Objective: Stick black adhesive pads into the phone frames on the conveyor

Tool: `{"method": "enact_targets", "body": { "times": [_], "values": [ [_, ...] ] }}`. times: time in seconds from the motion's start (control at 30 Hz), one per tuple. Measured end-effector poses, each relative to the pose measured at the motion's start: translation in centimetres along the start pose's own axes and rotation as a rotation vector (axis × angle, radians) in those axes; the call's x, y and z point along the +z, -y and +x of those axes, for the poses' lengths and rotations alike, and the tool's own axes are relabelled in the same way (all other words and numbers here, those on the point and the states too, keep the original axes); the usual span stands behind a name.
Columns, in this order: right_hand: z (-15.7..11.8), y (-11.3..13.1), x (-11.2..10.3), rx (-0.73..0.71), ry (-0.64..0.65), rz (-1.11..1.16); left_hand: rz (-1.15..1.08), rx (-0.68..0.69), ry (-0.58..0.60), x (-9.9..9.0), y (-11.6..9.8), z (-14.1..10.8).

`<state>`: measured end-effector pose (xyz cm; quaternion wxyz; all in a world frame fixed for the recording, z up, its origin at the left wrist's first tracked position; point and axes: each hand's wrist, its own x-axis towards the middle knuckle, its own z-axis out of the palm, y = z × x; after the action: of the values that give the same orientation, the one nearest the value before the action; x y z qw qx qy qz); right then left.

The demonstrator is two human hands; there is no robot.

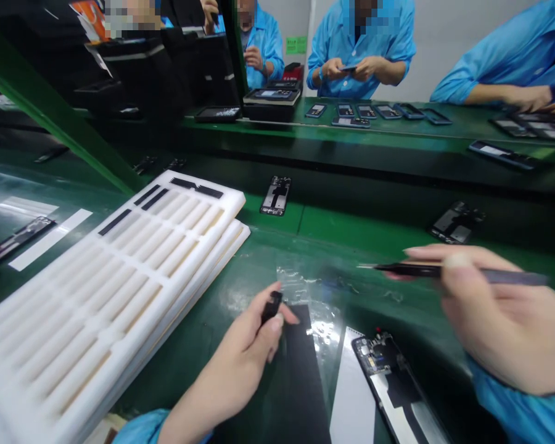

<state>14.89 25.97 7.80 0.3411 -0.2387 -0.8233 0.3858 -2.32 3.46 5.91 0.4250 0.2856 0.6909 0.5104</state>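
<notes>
My left hand pinches a small black piece between thumb and fingers, just above a long black sheet. My right hand grips black tweezers, their fine tips pointing left over a crumpled clear plastic film. Beyond my right hand's lower edge lies an opened phone frame with a black liner, beside a white strip. The tweezer tips touch nothing that I can see.
A stacked white foam tray with black strips fills the bench's left side. Further phone frames lie on the green bench. Co-workers in blue sleeves handle devices at a raised bench beyond.
</notes>
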Motion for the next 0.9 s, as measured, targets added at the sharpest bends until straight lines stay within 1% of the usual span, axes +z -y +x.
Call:
{"method": "enact_targets", "body": {
  "times": [0.03, 0.07, 0.13, 0.17, 0.2, 0.27, 0.37, 0.47, 0.57, 0.67, 0.73, 0.83, 0.9],
  "values": [
    [-0.2, -0.2, 0.7, -0.004, 0.045, -0.013, 0.196, 0.056, -0.056, -0.7, 0.7, -0.4],
    [-0.4, -0.4, 1.8, -0.008, 0.116, -0.008, 0.422, 0.130, -0.076, -1.2, 1.5, -0.8],
    [-1.2, -1.1, 4.4, 0.027, 0.300, 0.073, 0.825, 0.289, -0.089, -1.7, 3.1, -1.5],
    [-1.5, -1.5, 5.8, 0.065, 0.369, 0.130, 0.973, 0.349, -0.078, -1.7, 3.8, -1.6],
    [-1.8, -2.0, 7.0, 0.112, 0.403, 0.177, 1.076, 0.389, -0.075, -1.7, 4.3, -1.7],
    [-1.9, -2.8, 8.8, 0.185, 0.404, 0.231, 1.190, 0.420, -0.085, -1.4, 5.1, -1.4],
    [-1.5, -3.5, 9.8, 0.221, 0.396, 0.247, 1.346, 0.456, -0.081, -1.0, 5.2, -0.5],
    [-1.3, -3.4, 10.0, 0.232, 0.411, 0.254, 1.443, 0.475, -0.043, -0.7, 4.8, 0.3],
    [-1.6, -3.3, 10.3, 0.233, 0.433, 0.257, 1.487, 0.470, 0.011, -0.6, 4.7, 0.6],
    [-2.0, -3.4, 10.8, 0.235, 0.443, 0.261, 1.472, 0.440, 0.045, -0.7, 4.9, 0.8],
    [-2.0, -3.2, 10.8, 0.237, 0.430, 0.265, 1.423, 0.421, 0.048, -0.7, 5.0, 0.8],
    [-2.0, -2.0, 9.5, 0.239, 0.374, 0.275, 1.296, 0.385, -0.002, -0.5, 4.8, 0.7],
    [-2.2, -0.5, 7.9, 0.237, 0.268, 0.291, 1.193, 0.362, -0.058, 0.0, 4.2, 0.3]
  ]
}}
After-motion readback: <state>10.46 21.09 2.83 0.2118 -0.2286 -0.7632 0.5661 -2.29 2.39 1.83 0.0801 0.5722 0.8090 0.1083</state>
